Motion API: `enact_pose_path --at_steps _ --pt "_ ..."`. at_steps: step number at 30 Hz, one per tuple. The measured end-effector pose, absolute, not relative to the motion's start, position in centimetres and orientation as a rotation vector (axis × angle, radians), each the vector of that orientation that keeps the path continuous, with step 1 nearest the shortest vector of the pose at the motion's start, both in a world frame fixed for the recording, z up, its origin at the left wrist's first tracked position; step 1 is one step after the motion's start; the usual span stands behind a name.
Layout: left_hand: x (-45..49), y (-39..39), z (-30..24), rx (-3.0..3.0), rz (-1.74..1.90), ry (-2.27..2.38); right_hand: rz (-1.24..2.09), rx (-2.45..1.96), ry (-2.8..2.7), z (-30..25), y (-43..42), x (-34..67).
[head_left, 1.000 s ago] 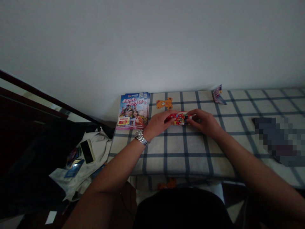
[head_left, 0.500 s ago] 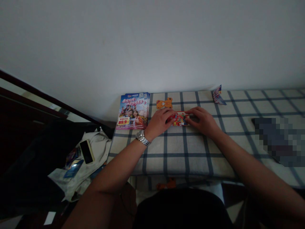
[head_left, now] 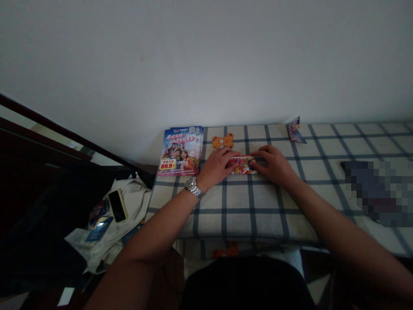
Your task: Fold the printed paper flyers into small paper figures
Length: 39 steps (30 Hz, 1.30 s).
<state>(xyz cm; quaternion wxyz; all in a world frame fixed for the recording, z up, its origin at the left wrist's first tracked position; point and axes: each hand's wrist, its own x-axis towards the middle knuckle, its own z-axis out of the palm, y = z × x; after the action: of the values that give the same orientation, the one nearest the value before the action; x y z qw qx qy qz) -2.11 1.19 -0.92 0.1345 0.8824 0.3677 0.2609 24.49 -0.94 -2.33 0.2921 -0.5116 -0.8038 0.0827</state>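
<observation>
A small red flyer with colourful print, looking folded into a strip, lies on the checked cloth in front of me. My left hand has its fingers and thumb closed on the flyer's left end. At the opposite end, my right hand pinches the flyer between curled fingers and thumb. Both hands cover parts of its ends. Left of my left hand rests a stack of blue and pink printed flyers, slightly fanned at the top.
A plaid tablecloth covers the table against the wall. A bent printed flyer stands near the back right. A dark flat object, partly pixelated, lies at right. Lower left, a phone sits on white fabric.
The red flyer now shows as a narrower strip, its upper edge lower than before. Both hands keep nearly the same place on it.
</observation>
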Motion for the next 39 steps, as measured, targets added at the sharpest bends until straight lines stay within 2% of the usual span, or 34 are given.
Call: enact_pose_path --at_steps 39 --pt "-2.2 1.2 -1.0 2.532 0.721 1.053 0.473 -1.317 -2.073 -1.5 -1.3 24.3"
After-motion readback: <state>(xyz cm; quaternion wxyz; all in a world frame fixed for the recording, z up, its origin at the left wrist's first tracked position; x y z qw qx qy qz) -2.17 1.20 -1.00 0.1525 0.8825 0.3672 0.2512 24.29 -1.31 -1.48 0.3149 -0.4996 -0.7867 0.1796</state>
